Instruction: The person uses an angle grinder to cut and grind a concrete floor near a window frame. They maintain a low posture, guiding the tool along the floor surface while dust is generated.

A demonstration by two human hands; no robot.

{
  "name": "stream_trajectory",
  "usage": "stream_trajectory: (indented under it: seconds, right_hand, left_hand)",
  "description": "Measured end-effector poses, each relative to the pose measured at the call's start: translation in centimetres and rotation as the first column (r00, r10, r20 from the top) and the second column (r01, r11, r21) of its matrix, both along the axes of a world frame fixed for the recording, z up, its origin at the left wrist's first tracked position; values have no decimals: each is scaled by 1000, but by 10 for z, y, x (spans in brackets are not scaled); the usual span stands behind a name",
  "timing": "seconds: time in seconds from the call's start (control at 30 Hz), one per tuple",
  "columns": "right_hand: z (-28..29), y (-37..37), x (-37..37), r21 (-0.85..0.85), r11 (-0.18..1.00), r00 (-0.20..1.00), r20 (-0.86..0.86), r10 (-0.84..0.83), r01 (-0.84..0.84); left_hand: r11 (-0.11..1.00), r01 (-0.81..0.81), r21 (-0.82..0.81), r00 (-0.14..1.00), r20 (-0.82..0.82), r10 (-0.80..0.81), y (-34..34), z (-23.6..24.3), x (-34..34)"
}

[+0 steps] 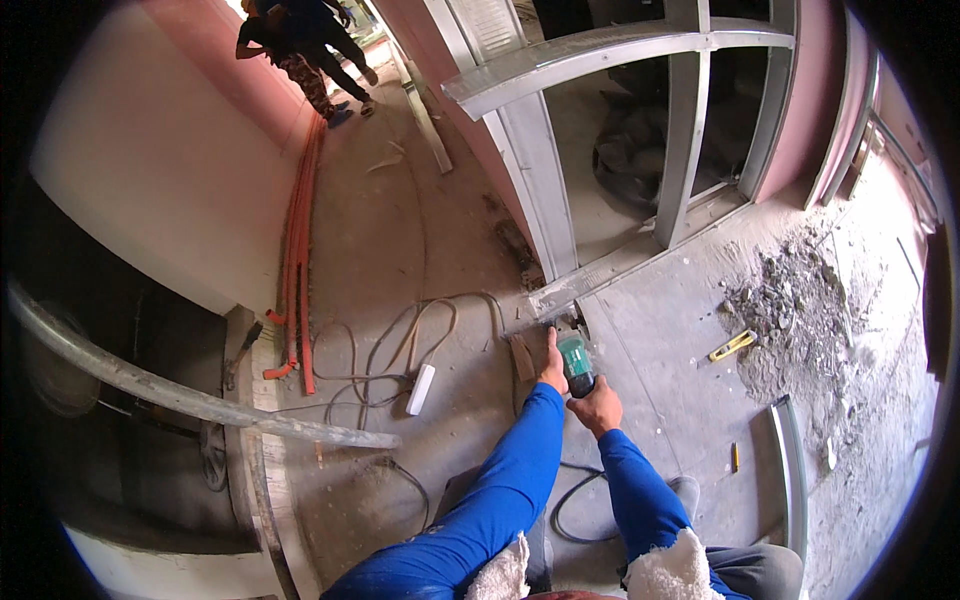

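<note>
Slanting in from the far left, a grey pole (200, 402) reached toward the middle, with orange pipes (300, 250) along the wall beyond it. Next came loose cables (370, 377) and a white power strip (421, 390), then a small block (522, 357) just beside the left hand (553, 368). That hand lay against the left side of the green and black grinder (576, 362), thumb pointing forward; its fingers were hidden, so how closely they curled could not be told. The grinder's long axis ran away from the body, and its head sat just beside the metal frame's (683, 140) lower corner, which blocked the way ahead. Nearer the body, the right hand (598, 408) was wrapped around the rear end. Farther right lay a yellow cutter (733, 345), a pencil (735, 457), and rubble (785, 300).
</note>
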State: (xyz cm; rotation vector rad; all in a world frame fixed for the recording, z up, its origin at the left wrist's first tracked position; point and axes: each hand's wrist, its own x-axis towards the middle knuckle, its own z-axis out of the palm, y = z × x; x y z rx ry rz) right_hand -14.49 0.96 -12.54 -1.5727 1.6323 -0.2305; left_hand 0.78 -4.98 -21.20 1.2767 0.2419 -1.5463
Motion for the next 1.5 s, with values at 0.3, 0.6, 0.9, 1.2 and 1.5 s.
stream_trajectory:
  seconds: [0.3,0.6,0.9,1.2,1.5]
  right_hand:
    - [-1,-1,0,-17,1000,1000,2,-10,10]
    - [-1,-3,1,42,999,999,-16,35,-34]
    - [2,-2,6,32,999,999,12,33,-34]
    - [1,0,10,43,998,998,35,54,-55]
    - [4,0,11,34,998,998,38,49,-50]
  left_hand:
    - [999,-35,-9,999,26,35,-4,-14,2]
    - [992,-41,-117,999,12,42,-4,-11,6]
    - [997,-71,32,992,103,67,5,15,11]
    - [998,-65,13,993,96,64,10,13,22]
    - [996,-67,-51,994,80,70,9,12,26]
